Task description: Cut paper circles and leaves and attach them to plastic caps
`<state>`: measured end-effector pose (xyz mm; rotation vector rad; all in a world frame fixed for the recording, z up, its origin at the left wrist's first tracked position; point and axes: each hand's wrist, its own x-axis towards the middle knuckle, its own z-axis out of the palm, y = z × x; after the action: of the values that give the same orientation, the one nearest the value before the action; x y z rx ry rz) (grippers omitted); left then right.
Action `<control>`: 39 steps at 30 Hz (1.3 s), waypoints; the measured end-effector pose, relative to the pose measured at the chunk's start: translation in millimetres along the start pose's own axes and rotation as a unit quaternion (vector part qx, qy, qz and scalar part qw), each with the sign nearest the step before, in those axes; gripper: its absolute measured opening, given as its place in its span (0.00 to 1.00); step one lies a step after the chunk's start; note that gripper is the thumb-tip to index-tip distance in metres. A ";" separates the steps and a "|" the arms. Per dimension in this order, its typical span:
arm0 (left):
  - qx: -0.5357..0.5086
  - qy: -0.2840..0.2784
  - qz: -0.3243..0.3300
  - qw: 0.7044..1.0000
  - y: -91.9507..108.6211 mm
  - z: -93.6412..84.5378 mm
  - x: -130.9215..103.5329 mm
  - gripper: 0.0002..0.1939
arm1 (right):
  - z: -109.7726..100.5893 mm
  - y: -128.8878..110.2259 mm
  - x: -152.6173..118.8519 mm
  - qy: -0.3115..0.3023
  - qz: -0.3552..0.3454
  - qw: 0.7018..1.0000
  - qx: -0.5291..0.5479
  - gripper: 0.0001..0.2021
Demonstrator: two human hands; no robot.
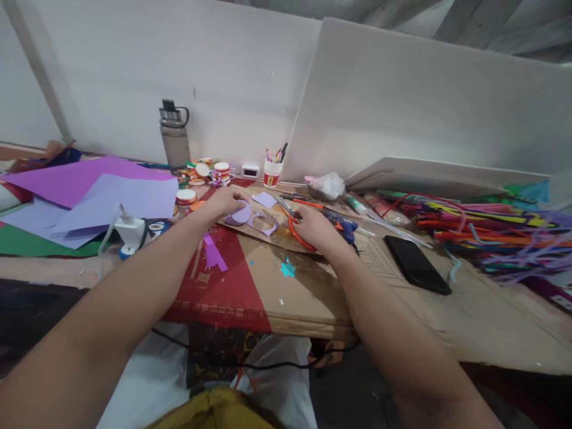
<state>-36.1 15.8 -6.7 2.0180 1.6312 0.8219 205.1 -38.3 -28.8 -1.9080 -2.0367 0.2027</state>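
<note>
My left hand (pixel 229 201) is at a light purple paper disc (pixel 241 213), its fingers bent over the disc's upper edge. In my right hand (pixel 308 225) is a pair of scissors with orange handles (pixel 298 233); the metal blades point up and to the left. Between the hands lies a light purple paper ring with a round hole (pixel 269 230). A small light purple square (pixel 264 199) rests behind it. These papers lie on a strip of brown cardboard.
Purple sheets (pixel 120 199), a white plug (pixel 129 229) and a bottle (pixel 175 140) are at the left. A cup of pens (pixel 272 171) stands at the back. To the right are a black phone (pixel 415 265) and colourful pipe cleaners (pixel 491 232). A teal paper shape (pixel 288 268) lies in front.
</note>
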 end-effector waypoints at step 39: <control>-0.065 0.033 0.053 0.996 -1.0 23.7 0.8 0.13 | 27.9 -23.3 1.7 -0.013 -0.206 0.967 0.152 0.05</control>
<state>-20.8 17.8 -24.7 2.0196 1.4753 1.0155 173.7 -35.1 -46.8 -1.2789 -2.2149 0.4081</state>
